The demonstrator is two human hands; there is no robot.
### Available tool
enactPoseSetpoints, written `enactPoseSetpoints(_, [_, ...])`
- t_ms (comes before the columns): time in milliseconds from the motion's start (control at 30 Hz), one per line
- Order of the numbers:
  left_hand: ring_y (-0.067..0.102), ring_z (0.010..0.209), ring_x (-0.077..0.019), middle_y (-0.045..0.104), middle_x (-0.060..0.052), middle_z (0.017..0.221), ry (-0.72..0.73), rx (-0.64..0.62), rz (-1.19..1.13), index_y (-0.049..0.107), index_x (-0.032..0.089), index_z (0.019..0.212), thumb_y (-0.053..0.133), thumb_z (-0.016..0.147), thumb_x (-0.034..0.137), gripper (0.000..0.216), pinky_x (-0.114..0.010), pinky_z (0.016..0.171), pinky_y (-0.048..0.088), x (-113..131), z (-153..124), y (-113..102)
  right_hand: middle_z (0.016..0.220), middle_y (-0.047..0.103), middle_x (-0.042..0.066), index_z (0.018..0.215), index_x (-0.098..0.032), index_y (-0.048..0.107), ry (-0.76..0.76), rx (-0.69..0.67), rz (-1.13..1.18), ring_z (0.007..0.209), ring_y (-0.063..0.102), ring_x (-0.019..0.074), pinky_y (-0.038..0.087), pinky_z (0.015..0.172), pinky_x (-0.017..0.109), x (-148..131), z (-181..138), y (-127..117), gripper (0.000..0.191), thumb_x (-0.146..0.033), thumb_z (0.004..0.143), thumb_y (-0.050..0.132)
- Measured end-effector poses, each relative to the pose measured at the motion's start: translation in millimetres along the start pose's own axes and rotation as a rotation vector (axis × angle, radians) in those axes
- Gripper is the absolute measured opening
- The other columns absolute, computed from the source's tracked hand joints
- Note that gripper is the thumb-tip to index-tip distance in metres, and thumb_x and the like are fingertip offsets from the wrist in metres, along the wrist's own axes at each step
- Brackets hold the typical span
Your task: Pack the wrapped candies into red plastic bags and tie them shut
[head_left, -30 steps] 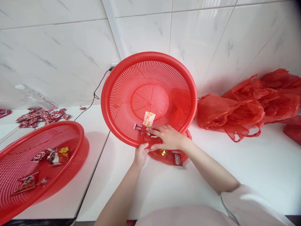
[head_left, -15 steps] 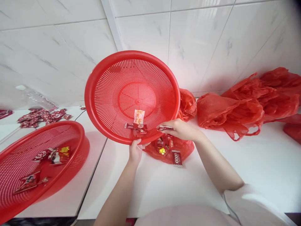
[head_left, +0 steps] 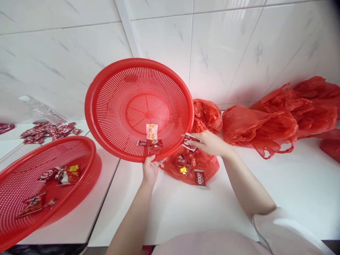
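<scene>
My left hand (head_left: 150, 169) grips the lower rim of a round red plastic colander (head_left: 91, 117), which is tilted with its inside facing me. At its lower side lie a pink-and-cream packet (head_left: 152, 131) and a few small dark red wrapped snacks (head_left: 143, 143). Just right of the colander's rim, my right hand (head_left: 208, 142) pinches a dark red and white snack packet (head_left: 190, 141). Below that hand sits a red plastic bag (head_left: 212, 164) holding several wrapped snacks, one with a gold patch. A dark brown-red wrapped bar (head_left: 199, 178) lies at the bag's front edge.
A second red colander (head_left: 90, 152) with several packets leans on the left. Behind it are a heap of small red packets (head_left: 44, 132) and a clear plastic wrapper (head_left: 44, 109). Red plastic bags (head_left: 260, 124) line the tiled wall at right, on the white table (head_left: 252, 177).
The colander and my left hand have shifted slightly left. My right hand has drawn the packet away from over the colander's rim, toward the space above the bag.
</scene>
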State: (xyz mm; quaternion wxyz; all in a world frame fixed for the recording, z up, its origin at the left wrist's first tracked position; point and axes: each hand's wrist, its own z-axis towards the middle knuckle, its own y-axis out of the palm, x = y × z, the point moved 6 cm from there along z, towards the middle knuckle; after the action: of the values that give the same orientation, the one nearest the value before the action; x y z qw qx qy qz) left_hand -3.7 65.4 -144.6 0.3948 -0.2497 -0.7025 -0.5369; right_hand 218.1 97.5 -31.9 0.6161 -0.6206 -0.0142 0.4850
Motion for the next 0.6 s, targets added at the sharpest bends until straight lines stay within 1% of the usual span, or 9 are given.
enactPoseSetpoints(67, [0.069, 0.077, -0.0218, 0.07, -0.002, 0.081, -0.003, -0.003, -0.009, 0.065, 0.017, 0.081, 0.065, 0.061, 0.021, 0.021, -0.031, 0.06, 0.055, 0, 0, 0, 0.063, 0.062, -0.001, 0.089, -0.017, 0.068, 0.063, 0.033, 0.167, 0.052, 0.055, 0.0111, 0.041, 0.053, 0.023, 5, 0, -1, 0.031, -0.042, 0.093, 0.05])
enactPoseSetpoints(167, [0.069, 0.078, -0.0228, 0.07, -0.002, 0.081, -0.011, -0.01, -0.007, 0.065, 0.017, 0.079, 0.066, 0.061, 0.022, 0.019, -0.033, 0.062, 0.056, -2, 0, -1, 0.063, 0.067, 0.002, 0.079, -0.016, 0.067, 0.239, 0.081, 0.471, 0.051, 0.061, 0.0144, 0.046, 0.049, 0.024, 19, -1, 0, 0.04, -0.052, 0.088, 0.054])
enactPoseSetpoints(200, [0.069, 0.079, -0.0233, 0.07, -0.002, 0.081, -0.012, -0.012, -0.005, 0.065, 0.017, 0.078, 0.066, 0.061, 0.023, 0.018, -0.033, 0.062, 0.056, -2, 1, -1, 0.062, 0.068, 0.003, 0.076, -0.016, 0.066, 0.28, 0.101, 0.523, 0.05, 0.062, 0.0153, 0.048, 0.049, 0.025, 22, -1, 1, 0.041, -0.054, 0.087, 0.055])
enactPoseSetpoints(267, [0.069, 0.081, -0.0241, 0.07, -0.003, 0.082, -0.014, -0.016, -0.005, 0.066, 0.017, 0.078, 0.066, 0.06, 0.023, 0.019, -0.034, 0.062, 0.056, -3, 1, -1, 0.058, 0.066, 0.003, 0.069, -0.016, 0.064, 0.316, 0.154, 0.539, 0.048, 0.062, 0.0156, 0.049, 0.049, 0.026, 26, -2, -1, 0.043, -0.055, 0.084, 0.057])
enactPoseSetpoints(367, [0.069, 0.085, -0.0244, 0.071, -0.003, 0.086, -0.014, -0.018, -0.006, 0.067, 0.017, 0.082, 0.066, 0.061, 0.023, 0.022, -0.034, 0.064, 0.057, -3, 0, -1, 0.053, 0.063, 0.001, 0.066, -0.016, 0.061, 0.305, 0.211, 0.503, 0.046, 0.059, 0.0147, 0.048, 0.048, 0.026, 28, -3, -4, 0.043, -0.056, 0.083, 0.059])
enactPoseSetpoints(467, [0.068, 0.088, -0.0241, 0.071, -0.003, 0.091, -0.006, -0.013, -0.002, 0.067, 0.019, 0.087, 0.066, 0.061, 0.022, 0.026, -0.035, 0.067, 0.058, -2, -1, 0, 0.051, 0.057, 0.0, 0.059, -0.017, 0.055, 0.236, 0.258, 0.442, 0.047, 0.053, 0.0122, 0.043, 0.048, 0.024, 24, -3, -6, 0.045, -0.054, 0.084, 0.058])
enactPoseSetpoints(533, [0.068, 0.089, -0.024, 0.071, -0.003, 0.092, -0.006, -0.011, -0.001, 0.067, 0.019, 0.088, 0.066, 0.061, 0.022, 0.027, -0.036, 0.068, 0.058, -2, -1, 0, 0.047, 0.047, -0.003, 0.053, -0.017, 0.046, 0.154, 0.331, 0.389, 0.045, 0.043, 0.0087, 0.035, 0.046, 0.023, 18, -4, -10, 0.048, -0.051, 0.085, 0.059])
enactPoseSetpoints(600, [0.068, 0.088, -0.0239, 0.071, -0.003, 0.092, -0.01, -0.01, -0.007, 0.066, 0.019, 0.089, 0.066, 0.061, 0.022, 0.029, -0.037, 0.068, 0.058, -2, -1, 0, 0.048, 0.036, -0.005, 0.052, -0.018, 0.038, 0.061, 0.396, 0.368, 0.046, 0.032, 0.0068, 0.026, 0.045, 0.023, 10, -6, -14, 0.049, -0.047, 0.085, 0.06])
